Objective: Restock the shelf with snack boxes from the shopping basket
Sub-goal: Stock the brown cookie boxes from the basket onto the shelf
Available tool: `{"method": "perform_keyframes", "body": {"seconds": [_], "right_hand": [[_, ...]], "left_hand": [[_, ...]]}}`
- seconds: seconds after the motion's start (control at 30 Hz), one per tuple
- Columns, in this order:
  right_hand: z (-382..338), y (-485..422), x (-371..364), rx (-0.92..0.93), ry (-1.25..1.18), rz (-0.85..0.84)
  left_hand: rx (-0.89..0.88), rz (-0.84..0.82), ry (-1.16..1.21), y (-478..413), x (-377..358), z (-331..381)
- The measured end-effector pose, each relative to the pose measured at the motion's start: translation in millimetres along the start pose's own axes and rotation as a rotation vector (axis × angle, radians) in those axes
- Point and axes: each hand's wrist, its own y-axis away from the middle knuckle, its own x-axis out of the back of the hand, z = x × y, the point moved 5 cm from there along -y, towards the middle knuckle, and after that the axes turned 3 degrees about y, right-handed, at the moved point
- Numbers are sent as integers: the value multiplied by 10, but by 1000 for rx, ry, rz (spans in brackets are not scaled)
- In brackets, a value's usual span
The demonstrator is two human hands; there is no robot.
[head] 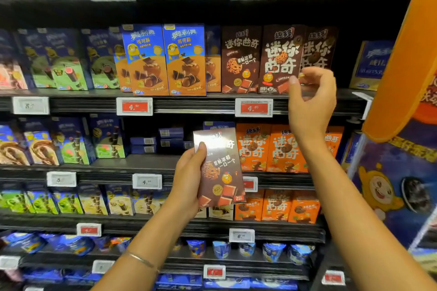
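The left hand (189, 172) wraps its fingers round the left edge of a brown cookie box (220, 168), thumb on the front face, holding it upright with its long axis vertical, in front of the middle shelves; the right hand (312, 99) is raised higher and to the right, empty, fingers loosely curled and apart, thumb pointing up, just in front of the row of matching brown boxes (279, 59) on the upper shelf (189, 92); whether a fingertip touches the rightmost box there I cannot tell, since the hand is blurred. The held box lies below and left of that row, so it must travel up and to the right; the right hand is the nearer to the slot, the left the one carrying. Beside the brown row stand blue boxes (165, 59); orange boxes (269, 149) sit behind the held box, one shelf down. The shopping basket is out of view; glare washes out the held box's upper lettering, and any gap in the brown row is hidden by the right hand.
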Motion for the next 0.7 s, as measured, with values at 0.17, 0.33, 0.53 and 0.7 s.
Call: {"method": "perform_keyframes", "body": {"seconds": [0.17, 0.33, 0.53, 0.7], "right_hand": [[-142, 502, -47, -124, -206, -440], [-151, 466, 40, -198, -183, -601], [-98, -101, 334, -140, -149, -347], [157, -589, 650, -140, -89, -12]], "left_hand": [[-265, -140, -61, -12, -481, 460], [-403, -221, 17, -90, -1023, 849], [-553, -311, -145, -211, -1631, 1145], [-1134, -139, -899, -342, -1804, 1509]]}}
